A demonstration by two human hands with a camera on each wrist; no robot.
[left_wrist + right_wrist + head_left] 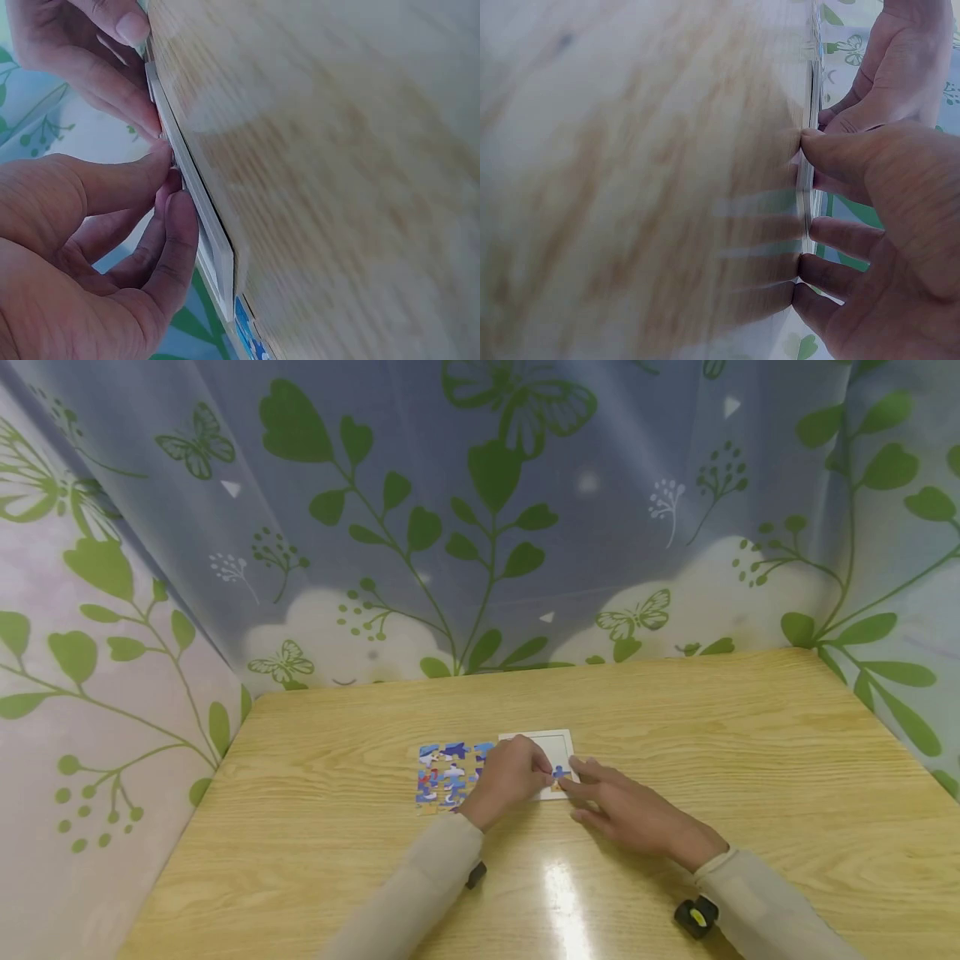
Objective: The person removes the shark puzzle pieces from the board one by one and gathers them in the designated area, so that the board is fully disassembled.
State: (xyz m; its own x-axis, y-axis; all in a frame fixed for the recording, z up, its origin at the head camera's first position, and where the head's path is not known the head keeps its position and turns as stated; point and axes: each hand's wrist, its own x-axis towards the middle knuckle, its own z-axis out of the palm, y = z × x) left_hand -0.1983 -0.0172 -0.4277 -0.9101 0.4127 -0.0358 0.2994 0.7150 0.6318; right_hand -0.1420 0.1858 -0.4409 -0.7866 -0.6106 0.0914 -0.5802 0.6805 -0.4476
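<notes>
A white puzzle tray (536, 737) lies on the table, with blue and yellow jigsaw pieces (561, 778) in its lower right corner. My left hand (513, 777) reaches over the tray with curled fingers. Its thumb and index finger pinch a small puzzle piece at that corner, mostly hidden by the fingertips; in the left wrist view this hand (112, 240) is close above the tray rim (199, 187). My right hand (633, 810) lies at the tray's right side, fingers extended; in the right wrist view the right hand (885, 225) touches down with thumb and fingertips along the tray's edge.
Several loose puzzle pieces (452, 772) lie in rows left of the tray, partly covered by the left hand. The wooden table (315, 860) runs back to a leaf-patterned curtain (420, 568). Dark wrist cameras (696, 917) sit at the sleeves.
</notes>
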